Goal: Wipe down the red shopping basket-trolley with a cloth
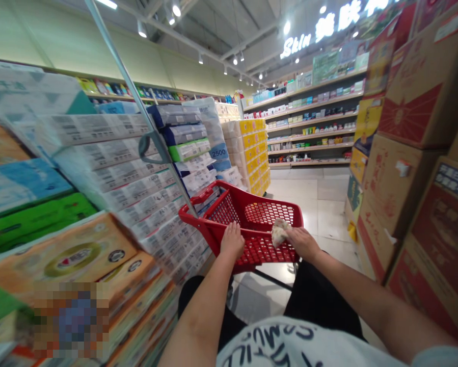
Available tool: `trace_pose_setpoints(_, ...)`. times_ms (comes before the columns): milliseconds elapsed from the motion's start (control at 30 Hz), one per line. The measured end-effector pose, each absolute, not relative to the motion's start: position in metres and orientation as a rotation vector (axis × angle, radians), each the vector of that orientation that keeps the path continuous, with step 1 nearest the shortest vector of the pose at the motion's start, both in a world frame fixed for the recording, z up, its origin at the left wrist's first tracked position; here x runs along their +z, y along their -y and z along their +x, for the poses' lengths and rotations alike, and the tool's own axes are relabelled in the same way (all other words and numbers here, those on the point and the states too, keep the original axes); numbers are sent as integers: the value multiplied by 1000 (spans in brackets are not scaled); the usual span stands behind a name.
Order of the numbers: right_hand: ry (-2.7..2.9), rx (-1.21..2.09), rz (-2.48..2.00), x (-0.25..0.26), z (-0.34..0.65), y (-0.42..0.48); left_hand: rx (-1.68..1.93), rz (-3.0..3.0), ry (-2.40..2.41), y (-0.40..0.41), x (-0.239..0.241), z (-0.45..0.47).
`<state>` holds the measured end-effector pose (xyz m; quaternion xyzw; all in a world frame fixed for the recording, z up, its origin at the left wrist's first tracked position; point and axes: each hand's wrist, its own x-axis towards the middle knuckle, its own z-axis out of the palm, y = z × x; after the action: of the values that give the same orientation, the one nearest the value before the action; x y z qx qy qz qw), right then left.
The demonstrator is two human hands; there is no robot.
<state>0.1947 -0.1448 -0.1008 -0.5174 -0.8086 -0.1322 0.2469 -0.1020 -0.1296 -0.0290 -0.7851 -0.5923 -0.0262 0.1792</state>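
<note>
Left grip [233, 241] rests palm-down on the red cart [257, 232], forearm [209, 300] extended.

The red cart [257, 247] is smooth, lightly glossy plastic, with a smooth, metal-looking pole [131, 84] at its left corner and a rumpled, matt wad [279, 234] of cloth or paper at its near edge, among shiny film-wrapped packs [76, 250], matt cardboard cartons [389, 196] and glossy floor tiles [308, 188].

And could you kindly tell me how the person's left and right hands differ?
The left hand rests on the near rim of the red cart, while the right hand grips a crumpled pale item. The left hand points mostly forward; the right hand points leftward. Both are bare, at the cart's near side.
</note>
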Motion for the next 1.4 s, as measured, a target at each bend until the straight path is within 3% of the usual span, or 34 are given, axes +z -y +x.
trace_pose_setpoints(300, 1947, -389, -1656, -92, 196, 138, -71, -2205, 1678, 128, -31, -97)
trace_pose_setpoints(600, 1870, -649, -1349, -115, 167, 170, -78, -2176, 1728, 132, -31, -114)
trace_pose_setpoints(800, 1917, -576, -1273, -109, 150, 192, -128, -2155, 1758, 135, -32, -125)
trace_pose_setpoints(1067, 2095, -336, -1537, -91, 140, 204, -196, -2133, 1778, 145, -37, -130)
trace_pose_setpoints(1400, 2082, -369, -1520, -97, 131, 219, -229, -2155, 1782, 136, -41, -129)
